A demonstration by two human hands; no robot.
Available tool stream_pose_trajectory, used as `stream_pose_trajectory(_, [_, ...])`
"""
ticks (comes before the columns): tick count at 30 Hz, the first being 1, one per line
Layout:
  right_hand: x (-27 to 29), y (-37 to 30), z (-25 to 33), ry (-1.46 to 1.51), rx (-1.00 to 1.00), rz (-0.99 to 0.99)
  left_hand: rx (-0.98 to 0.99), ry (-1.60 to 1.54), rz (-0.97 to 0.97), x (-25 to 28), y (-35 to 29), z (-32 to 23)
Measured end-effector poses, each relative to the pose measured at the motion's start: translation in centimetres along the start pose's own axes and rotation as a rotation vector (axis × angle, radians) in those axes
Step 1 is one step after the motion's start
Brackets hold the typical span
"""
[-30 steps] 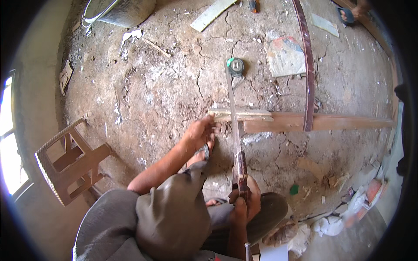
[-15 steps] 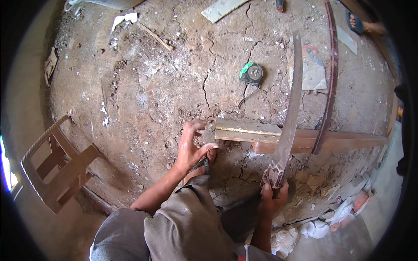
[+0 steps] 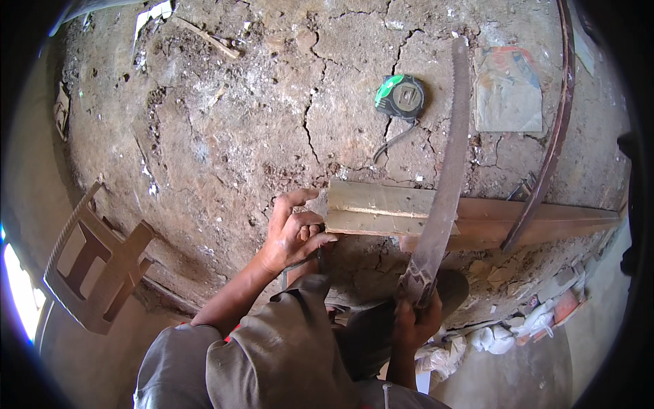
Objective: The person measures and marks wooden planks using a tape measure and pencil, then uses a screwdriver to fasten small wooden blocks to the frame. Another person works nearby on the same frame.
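A long wooden plank (image 3: 490, 221) lies across a cracked dirt floor (image 3: 238, 136). My left hand (image 3: 291, 230) rests at the plank's left end, its fingers touching the end and the ground beside it. My right hand (image 3: 415, 320) grips the handle of a rusty hand saw (image 3: 446, 177). The saw blade slants up and away over the plank, crossing it near its middle. My bent knee in grey-brown trousers (image 3: 286, 341) fills the lower centre.
A green and black tape measure (image 3: 400, 97) lies on the ground beyond the plank. A curved dark metal strip (image 3: 552, 136) leans over the plank's right part. A brown plastic stool (image 3: 95, 262) stands at left. Paper scraps (image 3: 507, 92) and rubble lie at right.
The view has shifted closer to the plank. The saw has swung from near upright in front of me to slanting rightward over the plank. My left hand moved to the plank's left end.
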State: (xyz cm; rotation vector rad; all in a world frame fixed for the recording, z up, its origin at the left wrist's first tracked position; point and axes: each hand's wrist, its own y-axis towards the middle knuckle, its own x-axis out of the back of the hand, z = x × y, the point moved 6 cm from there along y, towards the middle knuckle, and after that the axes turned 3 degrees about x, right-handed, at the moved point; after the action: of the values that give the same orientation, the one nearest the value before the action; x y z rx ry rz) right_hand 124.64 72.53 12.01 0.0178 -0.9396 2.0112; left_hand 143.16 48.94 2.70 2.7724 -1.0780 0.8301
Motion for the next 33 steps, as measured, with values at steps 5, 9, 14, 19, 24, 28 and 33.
stream_pose_trajectory(5, [-1.6, -2.0, 1.4, 0.117, -0.119, 0.084, -0.146, -0.004, 0.035, -0.1, 1.6, -1.6])
stream_pose_trajectory(9, [-2.8, -4.7, 1.4, 0.231, -0.188, 0.155, -0.173, -0.102, 0.213, -1.8, 3.1, -2.5])
stream_pose_trajectory(14, [-3.2, -6.2, 0.4, 0.014, -0.078, 0.151, -0.043, -0.168, 0.258, -3.2, 4.0, -2.6])
stream_pose_trajectory(19, [-4.5, -7.0, 1.0, -0.05, 0.034, 0.175, 0.04, -0.194, 0.223, -3.8, 4.2, -2.9])
stream_pose_trajectory(24, [-5.5, -7.3, 1.2, -0.021, 0.032, 0.113, 0.105, -0.25, 0.239, -3.8, 4.4, -2.7])
stream_pose_trajectory(28, [-5.5, -7.5, 0.4, 0.062, -0.04, 0.112, 0.112, -0.301, 0.236, -3.9, 4.3, -2.5])
stream_pose_trajectory(33, [-4.8, -7.3, -0.2, 0.069, -0.051, 0.137, 0.114, -0.319, 0.232, -4.1, 4.0, -2.2])
